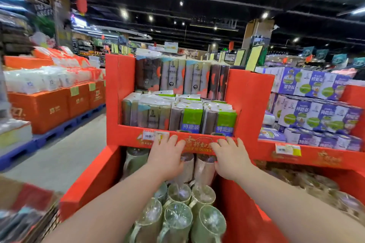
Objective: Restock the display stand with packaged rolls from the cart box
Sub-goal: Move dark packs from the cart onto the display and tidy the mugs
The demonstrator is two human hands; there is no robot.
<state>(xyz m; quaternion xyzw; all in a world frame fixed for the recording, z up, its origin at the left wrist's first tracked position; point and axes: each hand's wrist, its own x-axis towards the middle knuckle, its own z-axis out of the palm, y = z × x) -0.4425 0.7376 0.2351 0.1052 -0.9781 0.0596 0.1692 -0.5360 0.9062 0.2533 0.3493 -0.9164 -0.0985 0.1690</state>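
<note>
Both arms reach forward into the lower bin of the red display stand [248,92]. The left hand [165,157] and right hand [230,159] lie palm-down with fingers spread and curled onto the tops of upright packaged rolls [204,165] at the bin's back edge, just under the shelf's front lip; whether they actually grip the rolls I cannot tell. More wrapped rolls fill the bin's front and the two shelves above. A cardboard box [23,209] sits at the lower left, blurred.
</note>
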